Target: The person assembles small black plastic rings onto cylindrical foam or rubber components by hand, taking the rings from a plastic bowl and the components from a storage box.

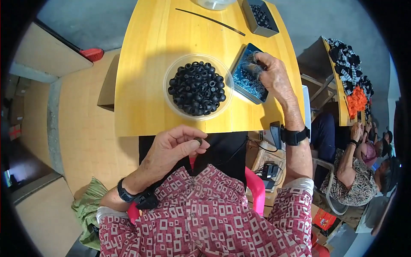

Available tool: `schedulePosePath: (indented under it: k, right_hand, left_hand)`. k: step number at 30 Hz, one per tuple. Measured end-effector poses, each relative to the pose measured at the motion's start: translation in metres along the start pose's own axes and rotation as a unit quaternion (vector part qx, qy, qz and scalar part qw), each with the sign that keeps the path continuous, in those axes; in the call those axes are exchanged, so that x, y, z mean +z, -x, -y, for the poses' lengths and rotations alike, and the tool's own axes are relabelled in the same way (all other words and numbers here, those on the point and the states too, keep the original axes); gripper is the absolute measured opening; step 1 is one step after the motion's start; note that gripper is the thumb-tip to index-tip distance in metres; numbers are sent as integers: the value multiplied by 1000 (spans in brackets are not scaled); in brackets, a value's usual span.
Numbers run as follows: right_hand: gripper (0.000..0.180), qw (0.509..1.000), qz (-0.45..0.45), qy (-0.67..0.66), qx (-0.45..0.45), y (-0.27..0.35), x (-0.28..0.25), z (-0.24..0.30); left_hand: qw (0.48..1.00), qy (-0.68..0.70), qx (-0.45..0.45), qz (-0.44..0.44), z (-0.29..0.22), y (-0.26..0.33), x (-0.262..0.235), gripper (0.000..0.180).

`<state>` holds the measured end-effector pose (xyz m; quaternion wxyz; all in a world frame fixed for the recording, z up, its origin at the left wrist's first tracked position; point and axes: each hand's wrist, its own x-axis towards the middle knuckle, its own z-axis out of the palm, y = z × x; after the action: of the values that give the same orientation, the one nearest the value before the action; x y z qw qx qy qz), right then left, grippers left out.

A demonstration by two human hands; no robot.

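At the table's near edge, my left hand point(180, 143) pinches a small dark round piece point(198, 140) between thumb and fingers. It resembles the black round plastic pieces point(198, 88), with holes, heaped in a clear round tub point(170, 104) just beyond it. To the right lies a dark rectangular tray point(256, 101) of tiny shiny bluish metal-looking parts point(246, 82). Over that tray my right hand point(274, 77) dips down with its fingers curled together, grey coverings on the fingertips. Whatever those fingertips hold is too small to make out.
A grey bin point(262, 30) of small black parts stands at the far right of the yellow table point(141, 85). Beyond the tub lies a thin dark strip point(209, 20), near a pale container point(214, 3). People point(357, 180) work at another table on the right.
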<state>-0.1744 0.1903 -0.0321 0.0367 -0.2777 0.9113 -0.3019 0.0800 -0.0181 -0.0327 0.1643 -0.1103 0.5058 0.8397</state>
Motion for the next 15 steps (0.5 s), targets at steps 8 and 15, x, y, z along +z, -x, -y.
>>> schedulePosePath:
  k: [8, 15]
  right_hand:
    - [20, 996, -37, 64, -51, -11, 13, -7]
    - [30, 989, -1, 134, -70, -11, 10, -5]
  left_hand:
    - [1000, -10, -6, -4, 1, -2, 0, 25]
    - [1000, -3, -13, -8, 0, -1, 2, 24]
